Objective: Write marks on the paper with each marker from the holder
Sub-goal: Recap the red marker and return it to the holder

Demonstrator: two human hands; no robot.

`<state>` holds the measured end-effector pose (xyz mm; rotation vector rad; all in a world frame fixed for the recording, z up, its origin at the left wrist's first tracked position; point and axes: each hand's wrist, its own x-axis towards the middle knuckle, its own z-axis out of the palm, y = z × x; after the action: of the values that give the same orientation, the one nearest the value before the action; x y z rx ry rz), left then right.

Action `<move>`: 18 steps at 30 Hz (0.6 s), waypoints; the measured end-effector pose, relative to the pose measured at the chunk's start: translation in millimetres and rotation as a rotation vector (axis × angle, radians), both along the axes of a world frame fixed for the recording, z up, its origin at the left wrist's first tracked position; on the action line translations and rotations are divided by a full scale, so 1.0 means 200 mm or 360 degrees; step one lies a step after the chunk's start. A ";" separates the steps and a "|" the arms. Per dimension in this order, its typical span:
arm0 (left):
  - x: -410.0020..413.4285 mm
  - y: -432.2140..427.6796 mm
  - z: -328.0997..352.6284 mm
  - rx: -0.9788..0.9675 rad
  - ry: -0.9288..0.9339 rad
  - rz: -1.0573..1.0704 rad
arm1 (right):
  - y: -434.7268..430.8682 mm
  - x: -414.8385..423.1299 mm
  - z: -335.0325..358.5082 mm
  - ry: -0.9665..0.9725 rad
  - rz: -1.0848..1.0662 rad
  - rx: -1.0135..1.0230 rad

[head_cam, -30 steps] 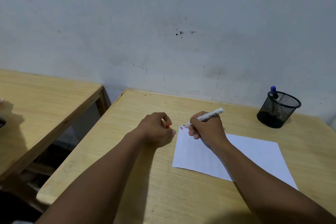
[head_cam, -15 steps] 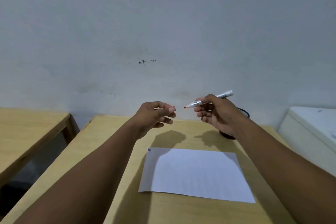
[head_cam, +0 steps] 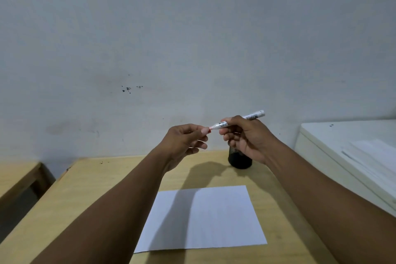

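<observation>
Tabletop [head_cam: 90, 180], wood; paper [head_cam: 201, 216] near my front edge; mesh holder [head_cam: 239, 159] at far edge. My right hand [head_cam: 246, 137], fingers pinching white marker [head_cam: 237, 120] aloft; left hand [head_cam: 184, 141], fingertips closed at its red tip

A light wooden bench [head_cam: 90, 188] stands against the wall. On it lie a white sheet of paper [head_cam: 203, 218], near the front, and a black mesh holder [head_cam: 239, 159] at the back, well apart from the paper.
</observation>
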<state>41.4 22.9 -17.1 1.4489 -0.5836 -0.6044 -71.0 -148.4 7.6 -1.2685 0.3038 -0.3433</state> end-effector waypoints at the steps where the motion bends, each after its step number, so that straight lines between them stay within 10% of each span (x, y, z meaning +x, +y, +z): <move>1: 0.00 -0.02 0.00 -0.0034 0.0031 0.0002 | -0.01 0.00 0.00 -0.0011 -0.0011 0.0010; 11: 0.08 -0.18 0.05 0.0016 -0.0197 0.0032 | -0.15 0.09 -0.01 0.0029 0.0099 0.0006; 18: 0.19 -0.25 0.12 0.0170 -0.0449 0.0149 | -0.38 0.10 0.06 0.0611 -0.0092 -0.0448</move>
<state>80.0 -26.4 5.9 1.6674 -0.7073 -0.3640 -50.7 -225.3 19.8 -1.6056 0.6366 -0.1925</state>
